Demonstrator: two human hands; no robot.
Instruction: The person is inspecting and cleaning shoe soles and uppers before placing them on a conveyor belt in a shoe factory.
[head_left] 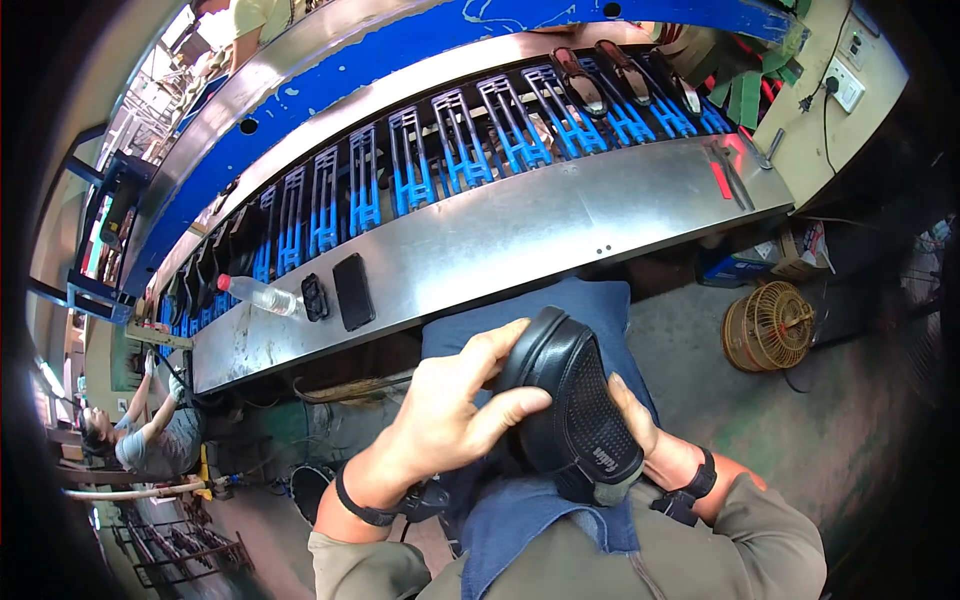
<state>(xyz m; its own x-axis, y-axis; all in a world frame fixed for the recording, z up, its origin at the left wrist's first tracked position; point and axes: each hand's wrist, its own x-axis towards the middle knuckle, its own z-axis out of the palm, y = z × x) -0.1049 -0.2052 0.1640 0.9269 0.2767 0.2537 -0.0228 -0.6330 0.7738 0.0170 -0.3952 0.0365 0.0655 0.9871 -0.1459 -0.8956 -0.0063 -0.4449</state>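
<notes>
A black shoe [590,420] with a dotted insole is held up over my lap, in front of my body. My left hand [450,410] is closed around its left side, the thumb on the near side and the fingers against the upper edge. From the right, my right hand [640,430] grips the shoe's other side; its thumb shows, while most of the fingers are hidden behind the shoe. A greyish patch shows at the shoe's lower end. Under the shoe, blue cloth [600,310] covers my lap.
Beyond my lap runs a metal ledge [480,245] bearing a phone [353,292], a dark case [315,298], a bottle [262,296] and tools [728,175]. Behind it stand blue racks [410,165] and brown shoes [578,82]. A round fan [768,327] sits right; a co-worker [160,435] is left.
</notes>
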